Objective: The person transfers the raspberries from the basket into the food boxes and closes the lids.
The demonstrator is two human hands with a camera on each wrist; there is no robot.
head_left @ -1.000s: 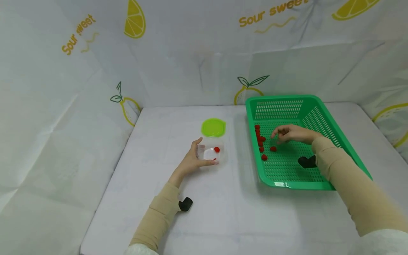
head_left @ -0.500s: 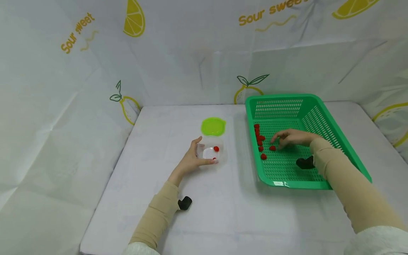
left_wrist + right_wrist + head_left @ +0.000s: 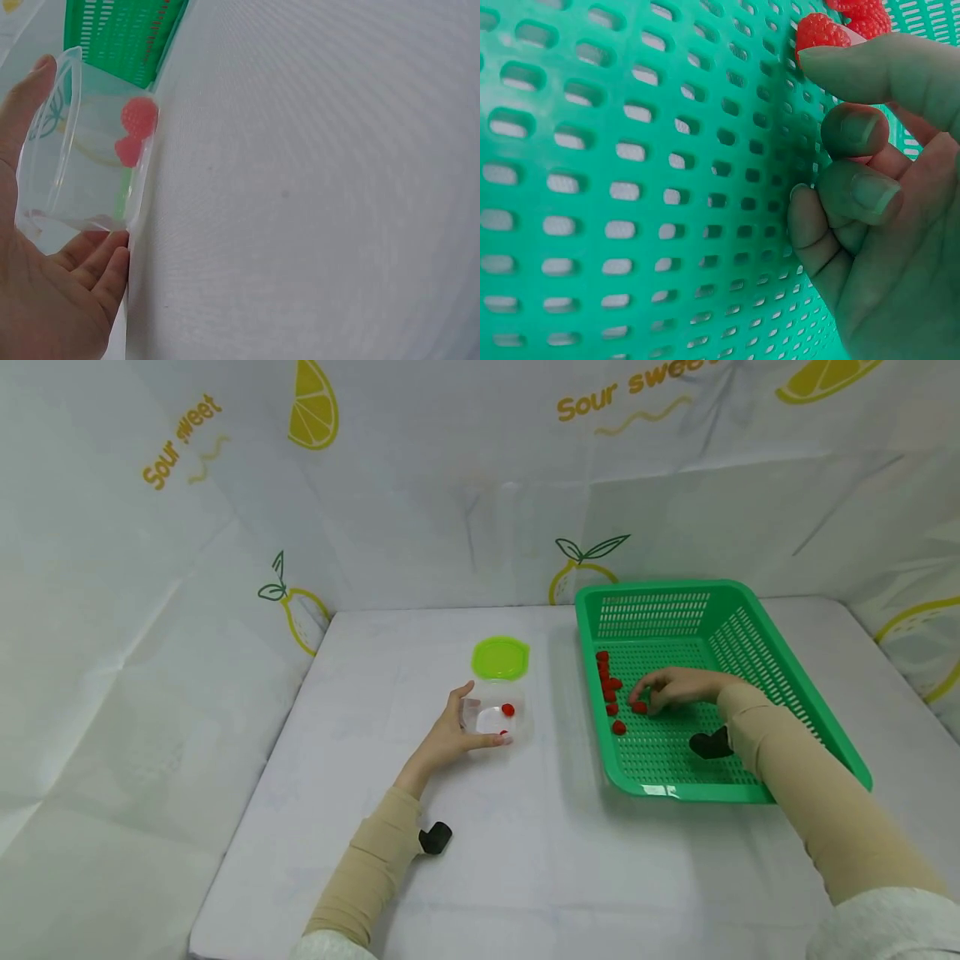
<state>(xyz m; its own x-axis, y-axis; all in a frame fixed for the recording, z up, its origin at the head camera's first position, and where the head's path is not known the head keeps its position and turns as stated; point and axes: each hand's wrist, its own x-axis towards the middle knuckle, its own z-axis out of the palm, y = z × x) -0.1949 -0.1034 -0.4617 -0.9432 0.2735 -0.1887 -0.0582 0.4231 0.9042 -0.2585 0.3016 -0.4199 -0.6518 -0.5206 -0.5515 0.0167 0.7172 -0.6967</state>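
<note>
My left hand (image 3: 447, 742) grips a small clear plastic container (image 3: 94, 172) from its left side, thumb and fingers on opposite walls. Two red raspberries (image 3: 139, 118) lie inside it. Over in the green basket (image 3: 645, 790), my right hand (image 3: 678, 687) pinches a raspberry (image 3: 819, 39) between thumb and index finger, low over the perforated floor. In the right wrist view its other fingers are curled beneath. Several more raspberries (image 3: 609, 696) lie in a row along the basket's left wall, just left of the right hand.
A bright green lid (image 3: 500, 658) lies flat behind the container. White cloth (image 3: 480, 860) covers the table, and a lemon-printed sheet (image 3: 420, 510) hangs behind it. The basket's raised rim stands between the right hand and the container.
My right hand has come down and slightly left in the basket, and its fingers have closed on a raspberry. The left hand and container have stayed in place.
</note>
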